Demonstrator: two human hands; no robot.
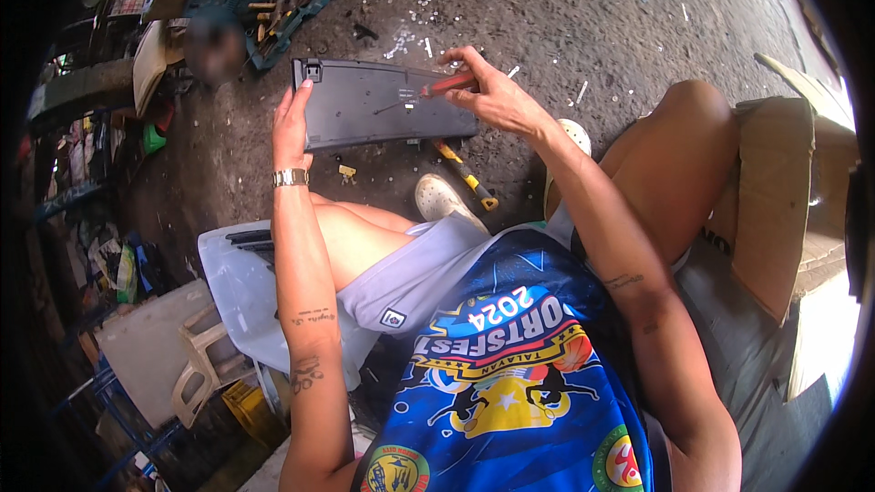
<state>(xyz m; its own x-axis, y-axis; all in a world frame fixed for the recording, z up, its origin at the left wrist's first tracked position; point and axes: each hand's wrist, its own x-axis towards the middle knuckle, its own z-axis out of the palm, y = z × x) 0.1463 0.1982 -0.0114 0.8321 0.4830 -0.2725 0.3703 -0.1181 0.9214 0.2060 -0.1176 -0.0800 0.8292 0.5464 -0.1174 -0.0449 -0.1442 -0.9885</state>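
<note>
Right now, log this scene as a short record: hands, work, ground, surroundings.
Left hand: grips the left end of the panel
Right hand: holds a red screwdriver, shaft over the panel
Tip contact: cannot tell
Panel: black, flat
Ground: yellow-black handle, far end hidden by the panel; pale bits
Upper left: toolbox, teal, open, tools inside
Right: cardboard box

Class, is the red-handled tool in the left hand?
No: the right hand holds the red-handled tool, the left hand a black plastic panel.

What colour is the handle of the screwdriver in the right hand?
The screwdriver handle is red, best seen in the head view.
</note>
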